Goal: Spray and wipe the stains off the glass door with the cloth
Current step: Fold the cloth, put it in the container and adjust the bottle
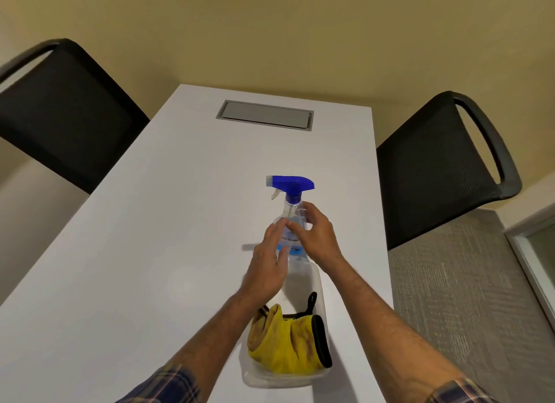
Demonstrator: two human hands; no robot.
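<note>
The spray bottle [289, 213] is standing upright on the table [168, 222], just beyond the clear tub [318, 285] holding the yellow cloth [285, 342]. Both grips are spread open: the right hand [315, 234] is curling around the bottle's body, nearer than the left hand [267, 264].
</note>
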